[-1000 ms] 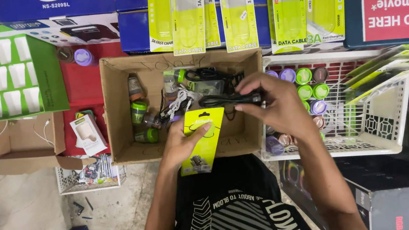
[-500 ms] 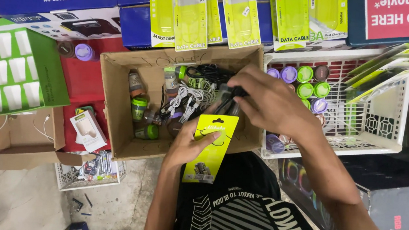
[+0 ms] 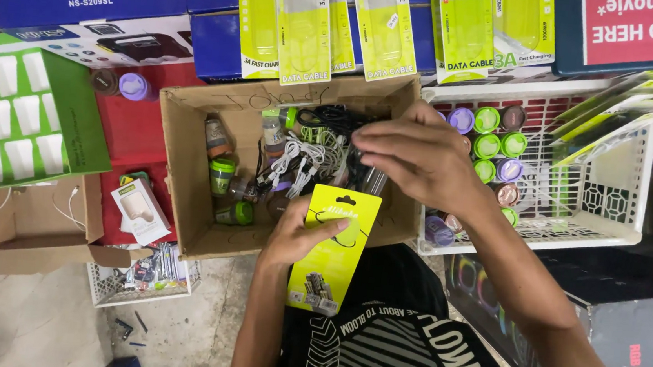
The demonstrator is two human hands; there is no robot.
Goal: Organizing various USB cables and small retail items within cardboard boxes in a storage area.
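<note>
The packaging card (image 3: pixel 334 247) is yellow with black markings. The open cardboard box (image 3: pixel 187 155) is plain brown and holds black and white cables (image 3: pixel 318 147). The plastic basket (image 3: pixel 617 193) is white with a lattice pattern; its round caps (image 3: pixel 496 135) are green and purple.

The scene is evenly and fairly brightly lit from above, with saturated colours. Glare streaks the glossy yellow-green cable packets (image 3: pixel 372 26) along the top edge. Soft shadow fills the inside of the cardboard box (image 3: pixel 186 163), and the lower right corner falls off into darkness. The right hand (image 3: pixel 423 156) is slightly motion-blurred at its fingertips; elsewhere focus is sharp, with mild wide-angle stretching at the edges.
</note>
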